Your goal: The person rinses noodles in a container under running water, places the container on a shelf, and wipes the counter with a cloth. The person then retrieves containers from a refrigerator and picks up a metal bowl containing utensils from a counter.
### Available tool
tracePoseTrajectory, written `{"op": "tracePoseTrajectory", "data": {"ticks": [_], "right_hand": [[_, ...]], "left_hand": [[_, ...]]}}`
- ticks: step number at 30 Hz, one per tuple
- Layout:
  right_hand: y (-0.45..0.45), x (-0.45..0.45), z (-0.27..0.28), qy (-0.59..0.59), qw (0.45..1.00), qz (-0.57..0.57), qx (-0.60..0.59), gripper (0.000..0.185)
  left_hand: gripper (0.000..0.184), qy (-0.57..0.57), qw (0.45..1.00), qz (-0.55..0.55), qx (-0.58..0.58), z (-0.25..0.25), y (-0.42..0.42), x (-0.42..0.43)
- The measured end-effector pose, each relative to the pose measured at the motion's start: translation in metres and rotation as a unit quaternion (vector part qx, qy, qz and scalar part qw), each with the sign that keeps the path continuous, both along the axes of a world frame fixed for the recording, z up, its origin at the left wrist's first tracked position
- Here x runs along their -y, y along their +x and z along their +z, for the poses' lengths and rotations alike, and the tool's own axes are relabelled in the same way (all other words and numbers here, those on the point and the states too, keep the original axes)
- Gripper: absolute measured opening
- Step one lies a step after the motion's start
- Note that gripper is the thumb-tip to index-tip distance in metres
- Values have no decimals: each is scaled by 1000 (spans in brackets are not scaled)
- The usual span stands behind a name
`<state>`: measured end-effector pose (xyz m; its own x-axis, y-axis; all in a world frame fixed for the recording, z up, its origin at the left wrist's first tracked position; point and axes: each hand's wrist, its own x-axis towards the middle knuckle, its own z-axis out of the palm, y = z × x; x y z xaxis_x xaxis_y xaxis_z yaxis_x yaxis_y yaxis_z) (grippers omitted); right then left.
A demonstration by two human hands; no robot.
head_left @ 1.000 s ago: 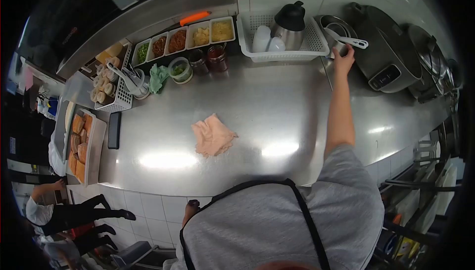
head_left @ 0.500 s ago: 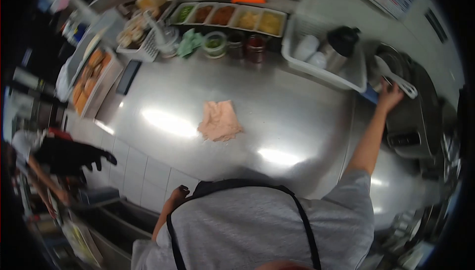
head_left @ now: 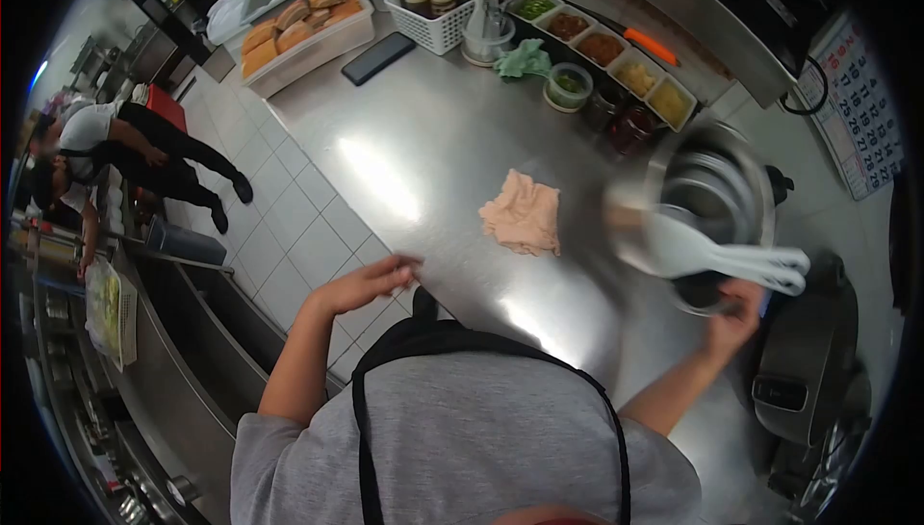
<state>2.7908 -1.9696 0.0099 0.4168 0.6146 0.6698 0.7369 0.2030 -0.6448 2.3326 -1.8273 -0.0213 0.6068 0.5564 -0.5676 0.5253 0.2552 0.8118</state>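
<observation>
My right hand (head_left: 733, 318) grips the near rim of a stack of nested metal bowls (head_left: 717, 188), tilted and smeared by motion above the right part of the steel counter (head_left: 423, 140). White plastic utensils (head_left: 736, 260) with long handles lie across the bowls, their handle ends close to my fingers. My left hand (head_left: 366, 286) hovers at the counter's front edge, fingers loosely stretched and holding nothing. A crumpled peach-coloured cloth (head_left: 523, 214) rests on the counter between my two hands.
Along the back stand a tray of buns (head_left: 303, 29), a phone (head_left: 378, 58), a white basket of bottles (head_left: 438, 20), a green cloth (head_left: 523, 60) and a topping tray (head_left: 602, 49). A dark appliance (head_left: 808, 361) sits at right. Other people (head_left: 125, 140) stand at left.
The bowls with the white utensils have been lifted from beside the wall and moved left over the counter by my right hand. My left hand has risen towards the counter edge. The view has turned.
</observation>
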Motion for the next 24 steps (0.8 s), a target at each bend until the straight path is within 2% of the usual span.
{"op": "tracePoseTrajectory", "data": {"ticks": [1, 2, 3, 4, 5, 6, 8, 9, 11, 13, 14, 15, 17, 18, 19, 21, 24], "right_hand": [[-34, -24, 1, -3, 996, 74, -43, 29], [-53, -46, -13, -11, 988, 146, -42, 33], [-80, -66, -24, -39, 971, 224, -74, 35], [-115, -87, -20, -30, 958, 283, -25, 36], [-146, -104, -19, -33, 940, 341, -2, 36], [-179, -114, -24, -68, 912, 401, -56, 36], [-230, -139, -25, -78, 861, 502, -5, 35], [-254, -147, -29, -95, 849, 520, -5, 35], [-300, -164, -35, -121, 805, 579, -51, 34], [-343, -176, -36, -159, 773, 613, -36, 33], [-361, -184, -41, -187, 746, 638, -31, 37], [-377, -193, -43, -186, 748, 636, -33, 37], [-406, -211, -43, -272, 689, 671, -42, 49], [-416, -223, -45, -261, 678, 686, -34, 65], [-420, -236, -46, -263, 680, 684, -33, 65], [-418, -266, -47, -257, 774, 578, -37, 73], [-363, -346, -58, -160, 944, 288, 39, 74]], "left_hand": [[72, 53, 996, 35, 57, 13, 3, -1], [72, 57, 996, 39, 59, 21, 1, -3], [74, 48, 982, 110, 145, 28, -1, -6], [76, 38, 956, 177, 230, 31, -8, -9], [76, 42, 955, 178, 233, 30, -20, -11], [76, 8, 949, 216, 231, 26, -38, -11], [75, -18, 933, 292, 210, 12, -80, -11], [75, -17, 933, 291, 210, 5, -102, -8], [67, -105, 896, 375, 213, -3, -144, -1], [55, -133, 884, 418, 162, -4, -179, 6], [41, -182, 849, 457, 192, -13, -201, 7], [41, -183, 850, 455, 191, -23, -219, 7], [38, -150, 858, 462, 168, -39, -250, 6], [37, -148, 847, 484, 161, -40, -256, 5], [37, -150, 848, 481, 162, -42, -261, 2], [40, -169, 840, 487, 168, -50, -273, -2], [45, -187, 814, 512, 202, -79, -292, -10]]}}
